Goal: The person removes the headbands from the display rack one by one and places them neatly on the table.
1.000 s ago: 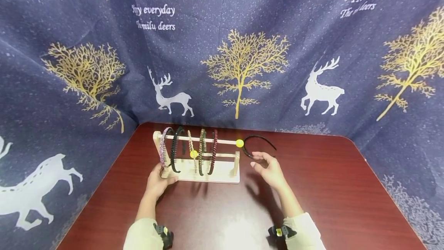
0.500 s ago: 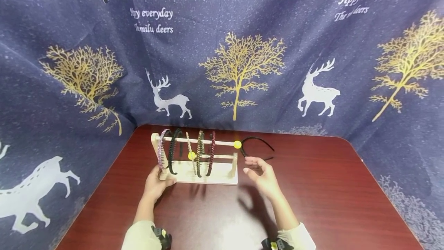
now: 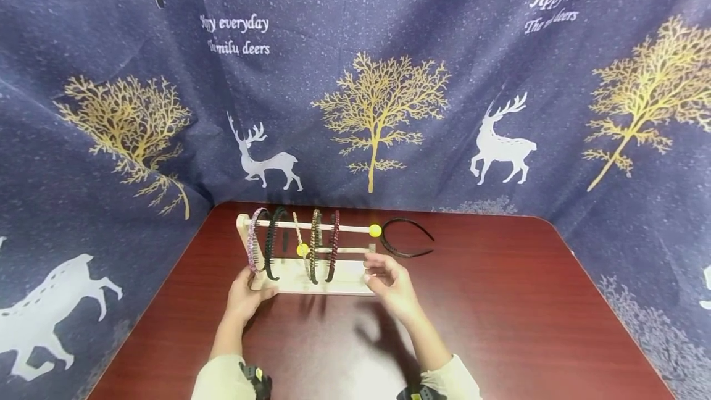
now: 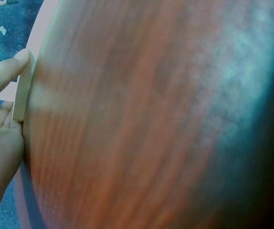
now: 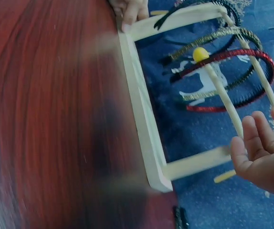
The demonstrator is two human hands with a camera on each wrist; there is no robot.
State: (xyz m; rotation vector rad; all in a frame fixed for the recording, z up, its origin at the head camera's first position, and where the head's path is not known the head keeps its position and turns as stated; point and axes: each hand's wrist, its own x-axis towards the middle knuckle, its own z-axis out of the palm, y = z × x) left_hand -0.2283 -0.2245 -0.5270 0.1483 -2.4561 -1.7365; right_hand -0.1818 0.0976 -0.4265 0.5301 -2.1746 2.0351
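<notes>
A pale wooden headband rack (image 3: 347, 275) stands on the table, with two horizontal rods tipped by yellow balls. Along its upper rod hang a lilac headband (image 3: 252, 242), a black headband (image 3: 270, 245), a gold-toned headband (image 3: 314, 252) and a dark red headband (image 3: 334, 245). A thin beige headband (image 3: 298, 233) hangs between them. My left hand (image 3: 244, 295) grips the base's front left corner, thumb on top in the left wrist view. My right hand (image 3: 391, 286) is by the rack's right end, fingers loosely bent, holding nothing; whether it touches the post I cannot tell.
Another black headband (image 3: 411, 256) lies on the table behind and right of the rack. The reddish-brown wooden table (image 3: 500, 301) reaches back to a dark blue cloth (image 3: 411, 159) printed with deer and trees.
My right hand has moved left, away from the black headband on the table and over to the rack's right end. My left hand keeps its grip on the base; the view has shifted slightly.
</notes>
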